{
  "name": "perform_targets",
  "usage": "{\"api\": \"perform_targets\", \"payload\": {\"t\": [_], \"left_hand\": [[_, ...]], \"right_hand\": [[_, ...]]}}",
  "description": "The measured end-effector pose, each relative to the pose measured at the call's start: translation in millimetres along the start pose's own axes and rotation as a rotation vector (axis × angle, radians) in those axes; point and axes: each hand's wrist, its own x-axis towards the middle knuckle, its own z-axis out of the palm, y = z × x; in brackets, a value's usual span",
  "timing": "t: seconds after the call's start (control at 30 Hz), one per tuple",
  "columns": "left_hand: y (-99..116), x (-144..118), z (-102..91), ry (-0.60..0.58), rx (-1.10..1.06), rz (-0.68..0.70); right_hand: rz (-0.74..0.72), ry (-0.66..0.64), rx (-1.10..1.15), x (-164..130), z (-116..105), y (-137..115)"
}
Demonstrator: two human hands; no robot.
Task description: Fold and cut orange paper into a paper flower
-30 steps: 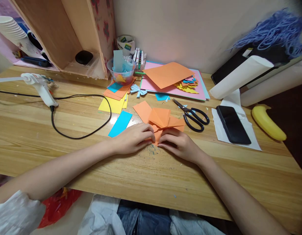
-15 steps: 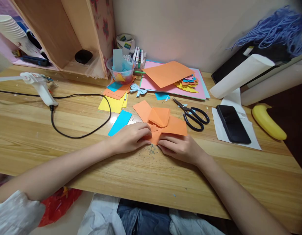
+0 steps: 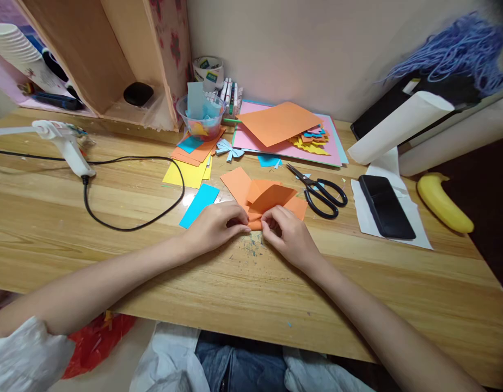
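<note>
Wood-grained and pale, the desk (image 3: 112, 228) runs the width of the view against a plain cream wall, with an open wooden shelf unit (image 3: 112, 60) standing at its back left. Near the middle of the desk lies the folded orange paper (image 3: 271, 200), a matte sheet creased into angular flaps, one flap lifted and pointing up and away from the person; its long axis runs roughly left to right. The left hand (image 3: 216, 226) and the right hand (image 3: 288, 237) meet at the paper's near edge, and the fingers (image 3: 271, 220) of each hand are pressed together, pinching that edge between thumb and fingertips.

Just beside the paper on the right lie black-handled scissors (image 3: 320, 190), blades pointing back left. A narrow blue paper strip (image 3: 199, 204) lies flat just left of the left hand. Further left, a white glue gun (image 3: 66, 142) rests on the desk, its black cord (image 3: 133, 223) looping toward the middle. Behind the work are a yellow sheet (image 3: 186, 174), a clear plastic cup (image 3: 202, 122) of paper scraps, and a stack of pink and orange sheets (image 3: 284, 130). To the right a black phone (image 3: 386, 207) lies on white paper, near a smooth yellow banana (image 3: 443, 204). Nothing lies between the hands and the paper.
</note>
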Motion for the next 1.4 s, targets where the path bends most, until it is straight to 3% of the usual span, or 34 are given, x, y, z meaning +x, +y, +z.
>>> {"api": "perform_targets", "payload": {"t": [0.33, 0.7, 1.17, 1.4], "left_hand": [[2.1, 1.0, 1.0, 0.025, -0.023, -0.045], [3.0, 3.7, 2.9, 0.042, -0.044, -0.077], [-0.1, 5.2, 5.7, 0.049, -0.200, -0.130], [-7.1, 7.5, 0.8, -0.045, -0.326, -0.187]], "right_hand": [[-0.021, 0.080, -0.187, -1.7, 10.9, -0.7], [-0.011, 0.101, -0.232, -1.5, 14.1, -0.6], [0.077, -0.020, -0.269, 0.5, 6.8, -0.9], [0.077, -0.031, -0.348, 1.7, 9.2, 0.6]]}}
